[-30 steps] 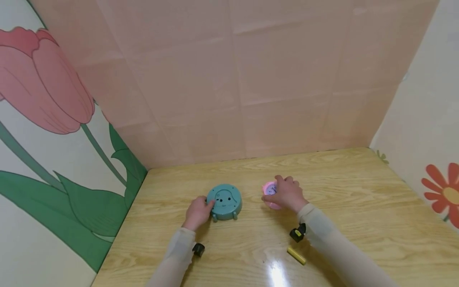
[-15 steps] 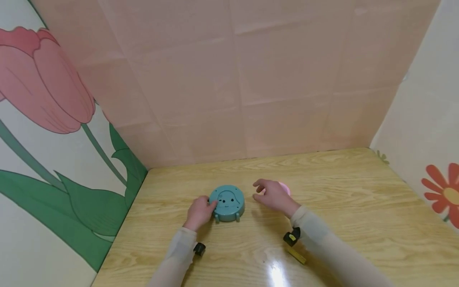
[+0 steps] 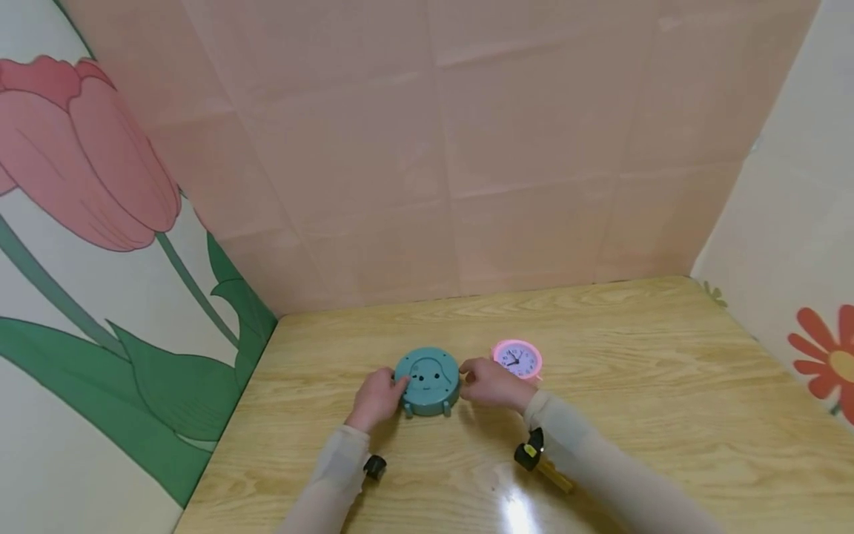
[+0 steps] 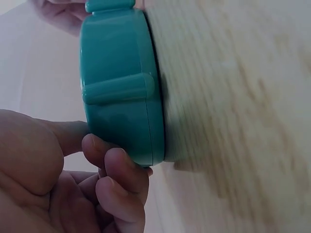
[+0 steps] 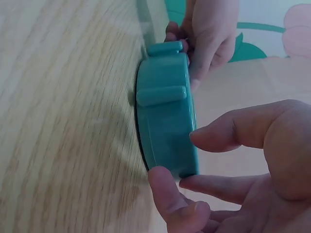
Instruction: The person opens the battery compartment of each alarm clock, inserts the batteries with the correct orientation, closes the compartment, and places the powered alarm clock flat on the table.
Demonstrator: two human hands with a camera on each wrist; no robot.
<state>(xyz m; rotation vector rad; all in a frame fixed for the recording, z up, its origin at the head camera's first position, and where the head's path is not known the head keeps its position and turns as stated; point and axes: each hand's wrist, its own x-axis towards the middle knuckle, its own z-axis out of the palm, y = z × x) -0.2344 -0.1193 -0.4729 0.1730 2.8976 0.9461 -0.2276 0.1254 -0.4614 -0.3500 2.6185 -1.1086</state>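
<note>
Both now attend the teal clock (image 3: 429,386): right grip (image 3: 492,382) came from the pink alarm clock (image 3: 518,359), hold unclear; left grip (image 3: 376,397) pinches its left side.

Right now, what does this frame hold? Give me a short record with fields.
Left hand: grips left edge of teal round object
Right hand: at its right edge; firmness of hold unclear
Teal round object: on wood-grain table
Pink clock: dial visible, just beyond right hand
Yellow cylinder: partly hidden near right wrist
</note>
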